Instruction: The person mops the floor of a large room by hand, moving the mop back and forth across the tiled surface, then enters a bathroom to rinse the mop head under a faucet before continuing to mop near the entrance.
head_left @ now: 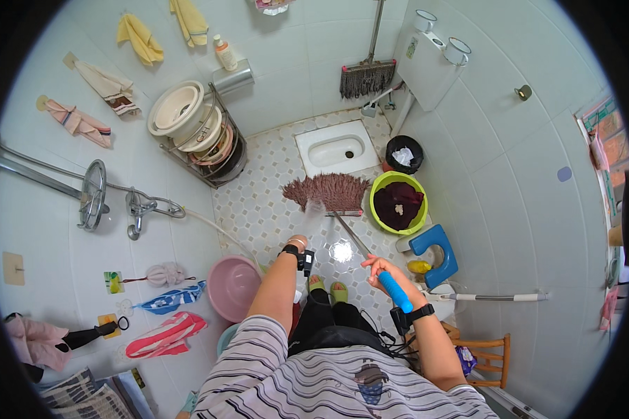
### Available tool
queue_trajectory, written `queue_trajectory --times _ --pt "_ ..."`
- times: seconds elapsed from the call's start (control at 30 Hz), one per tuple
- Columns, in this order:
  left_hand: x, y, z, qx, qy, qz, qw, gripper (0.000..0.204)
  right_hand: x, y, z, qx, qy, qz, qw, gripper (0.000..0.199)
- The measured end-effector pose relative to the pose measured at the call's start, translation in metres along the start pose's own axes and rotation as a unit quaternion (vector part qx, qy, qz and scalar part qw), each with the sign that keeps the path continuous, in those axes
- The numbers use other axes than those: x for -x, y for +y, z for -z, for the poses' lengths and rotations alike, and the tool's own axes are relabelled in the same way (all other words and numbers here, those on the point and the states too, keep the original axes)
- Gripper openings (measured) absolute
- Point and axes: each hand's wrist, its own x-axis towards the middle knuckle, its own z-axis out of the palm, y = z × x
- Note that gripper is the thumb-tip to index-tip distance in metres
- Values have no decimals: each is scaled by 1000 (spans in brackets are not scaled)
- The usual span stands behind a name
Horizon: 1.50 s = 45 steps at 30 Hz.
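Note:
A mop with reddish-brown strands [326,187] lies spread on the wet tiles. Its metal pole [351,232] runs up to a blue handle grip [395,292], which rests along my right hand [379,267]. The fingers of that hand curl around the pole, with one finger partly stretched. My left hand [298,242] is closed and reaches toward the mop head; its inner side is hidden. A pale hose [217,227] from the wall tap passes behind my left forearm, and a clear spray of water [315,208] falls on the strands beyond that hand.
A squat toilet [335,148] and black bin [405,154] lie beyond the mop. To the right are a yellow-green basin [418,222] with dark cloth and a blue toilet seat [437,255]. A pink basin [232,285] and a basin rack [220,150] stand left.

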Motion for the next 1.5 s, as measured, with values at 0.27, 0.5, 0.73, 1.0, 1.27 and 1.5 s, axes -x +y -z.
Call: queue_trajectory --times 0.27,0.5,0.73,1.0,1.27,1.5 --pt "-3 66 22 146 16 31 989 22 2 6 6 8 29 -5 1000 14" --pt "-32 -53 -16 124 15 93 988 18 -18 -7 -18 -8 -9 19 1000 14" --pt "14 -17 24 151 39 86 984 25 -25 -9 -4 51 22 29 998 13" --pt "31 -62 33 125 36 80 988 25 -92 -21 24 57 70 60 994 10" --pt "34 -93 24 164 118 75 976 22 -206 -68 47 31 181 81 980 24" --pt "41 -116 56 219 101 165 956 26 -316 -177 101 -78 233 219 944 21"
